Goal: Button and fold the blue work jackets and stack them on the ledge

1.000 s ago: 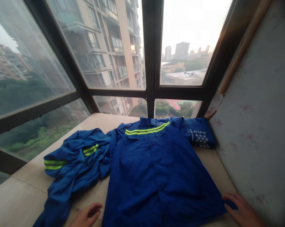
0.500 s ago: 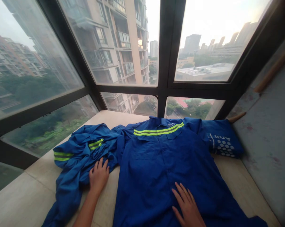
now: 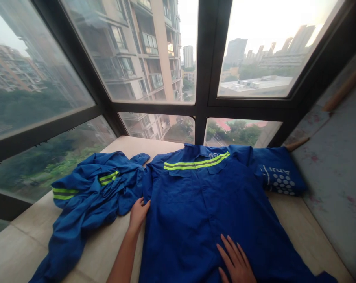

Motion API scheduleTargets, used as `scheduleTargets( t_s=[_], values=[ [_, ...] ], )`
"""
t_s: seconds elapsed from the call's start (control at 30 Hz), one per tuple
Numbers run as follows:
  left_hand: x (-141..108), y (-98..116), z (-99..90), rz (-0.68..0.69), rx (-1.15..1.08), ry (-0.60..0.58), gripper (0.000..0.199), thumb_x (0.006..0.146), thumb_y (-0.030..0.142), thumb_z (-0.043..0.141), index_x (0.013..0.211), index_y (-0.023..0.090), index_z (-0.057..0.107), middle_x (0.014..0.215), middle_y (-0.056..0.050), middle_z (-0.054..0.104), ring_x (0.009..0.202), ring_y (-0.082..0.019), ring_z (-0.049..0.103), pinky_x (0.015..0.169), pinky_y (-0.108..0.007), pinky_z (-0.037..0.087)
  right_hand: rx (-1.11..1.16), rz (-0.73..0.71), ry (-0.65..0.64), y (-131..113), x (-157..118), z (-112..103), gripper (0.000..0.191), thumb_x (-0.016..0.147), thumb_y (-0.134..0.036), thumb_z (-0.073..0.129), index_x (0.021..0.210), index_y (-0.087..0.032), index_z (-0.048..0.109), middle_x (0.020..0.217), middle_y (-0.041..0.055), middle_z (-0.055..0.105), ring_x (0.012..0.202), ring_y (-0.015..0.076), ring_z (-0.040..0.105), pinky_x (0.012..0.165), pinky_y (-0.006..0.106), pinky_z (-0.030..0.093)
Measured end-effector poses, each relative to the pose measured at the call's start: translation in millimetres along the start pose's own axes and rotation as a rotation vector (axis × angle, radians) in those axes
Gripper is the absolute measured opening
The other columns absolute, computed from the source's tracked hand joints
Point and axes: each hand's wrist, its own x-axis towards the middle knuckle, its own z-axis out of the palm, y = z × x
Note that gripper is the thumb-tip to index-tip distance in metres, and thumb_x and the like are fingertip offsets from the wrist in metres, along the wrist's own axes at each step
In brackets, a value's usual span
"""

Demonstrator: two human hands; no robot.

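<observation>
A blue work jacket [image 3: 189, 220] with a yellow-green reflective stripe across its chest lies spread out, buttoned front up. At its left edge, just below the sleeve, my left hand [image 3: 139, 214] pinches the fabric, its fingertips partly hidden. My right hand [image 3: 237, 261] rests flat on the lower front of the jacket, fingers stretched out. A second blue garment [image 3: 86, 208] with the same kind of stripes lies crumpled to the left, apart from my left hand.
Both garments lie on a beige tiled ledge [image 3: 21, 251] under dark-framed windows [image 3: 201, 106]. A folded blue bundle with white print [image 3: 284, 173] sits at the back right, beside the patterned wall [image 3: 337, 188]. A wooden stick [image 3: 297, 144] pokes out behind it.
My left hand has moved right, off the crumpled garment and onto the spread jacket's left edge. The crumpled garment has shifted left, away from the jacket. My right hand stays on the jacket.
</observation>
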Motion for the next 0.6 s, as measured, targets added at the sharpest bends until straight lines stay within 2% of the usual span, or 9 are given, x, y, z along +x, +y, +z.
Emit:
scheduleTargets(
  t_s=[0.1,0.2,0.27,0.37,0.4,0.43,0.5,0.57,0.6],
  values=[
    [10,10,-4.9,0.04,-0.028,-0.013,0.03,0.079,0.039,0.064,0.096,0.014,0.07,0.085,-0.006,0.075,0.083,-0.024,0.071,0.078,-0.034,0.056,0.028,0.003,0.014,0,2,-1,0.059,0.092,-0.041,0.054,0.148,-0.028,0.044,0.147,0.0066,0.052,0.128,0.0298,0.056,0.099,0.042,0.051],
    [26,18,-29.0,0.061,0.004,0.036,0.033,0.085,0.039,0.055,0.102,0.014,0.067,0.093,-0.007,0.075,0.09,-0.024,0.07,0.084,-0.035,0.055,0.046,0.009,0.015,-1,4,-5,0.058,0.092,-0.04,0.054,0.148,-0.028,0.044,0.147,0.0064,0.052,0.129,0.0295,0.056,0.101,0.043,0.05],
    [45,23,-57.6,0.072,0.04,0.077,0.035,0.087,0.038,0.051,0.107,0.013,0.066,0.101,-0.009,0.074,0.098,-0.025,0.068,0.09,-0.037,0.053,0.054,0.022,0.009,-2,5,-9,0.057,0.093,-0.038,0.054,0.148,-0.028,0.044,0.148,0.0059,0.051,0.131,0.029,0.054,0.102,0.043,0.049],
    [88,36,-117.0,0.125,0.157,0.094,0.038,0.084,0.038,0.056,0.11,0.011,0.066,0.11,-0.011,0.072,0.109,-0.026,0.064,0.098,-0.037,0.048,0.081,0.039,0.014,-4,7,-12,0.057,0.093,-0.038,0.053,0.148,-0.028,0.043,0.148,0.006,0.05,0.132,0.0289,0.053,0.103,0.043,0.049],
    [104,42,-139.1,0.185,0.341,0.075,0.04,0.085,0.038,0.054,0.11,0.01,0.066,0.109,-0.009,0.072,0.108,-0.025,0.064,0.097,-0.036,0.048,0.094,0.043,0.018,-4,7,-13,0.056,0.094,-0.037,0.054,0.148,-0.028,0.044,0.148,0.006,0.05,0.131,0.0288,0.053,0.103,0.043,0.048],
    [120,49,-160.8,0.209,0.403,0.052,0.041,0.084,0.038,0.056,0.111,0.008,0.067,0.107,-0.007,0.072,0.109,-0.025,0.063,0.097,-0.038,0.047,0.109,0.049,0.022,-4,7,-13,0.056,0.094,-0.038,0.054,0.148,-0.028,0.044,0.148,0.0059,0.051,0.131,0.0288,0.053,0.103,0.042,0.048],
    [147,66,-198.1,0.185,0.492,0.052,0.045,0.088,0.04,0.05,0.109,0.004,0.067,0.096,-0.004,0.07,0.108,-0.028,0.061,0.095,-0.051,0.044,0.13,0.056,0.028,-4,7,-14,0.056,0.093,-0.037,0.054,0.148,-0.029,0.044,0.148,0.0057,0.051,0.131,0.0285,0.054,0.103,0.042,0.048],
    [158,85,-218.1,0.172,0.671,0.095,0.048,0.093,0.037,0.038,0.113,0.002,0.065,0.095,-0.003,0.067,0.11,-0.033,0.058,0.09,-0.059,0.041,0.118,0.051,0.033,-4,7,-13,0.055,0.093,-0.037,0.054,0.147,-0.028,0.045,0.147,0.0057,0.051,0.131,0.0281,0.054,0.103,0.041,0.048],
    [155,94,-218.8,0.217,0.769,0.137,0.048,0.095,0.032,0.033,0.116,0.001,0.063,0.099,-0.004,0.066,0.113,-0.036,0.055,0.089,-0.06,0.039,0.101,0.047,0.037,-4,7,-12,0.055,0.093,-0.037,0.054,0.147,-0.028,0.045,0.147,0.0057,0.052,0.13,0.028,0.054,0.103,0.041,0.048]
  ],
)
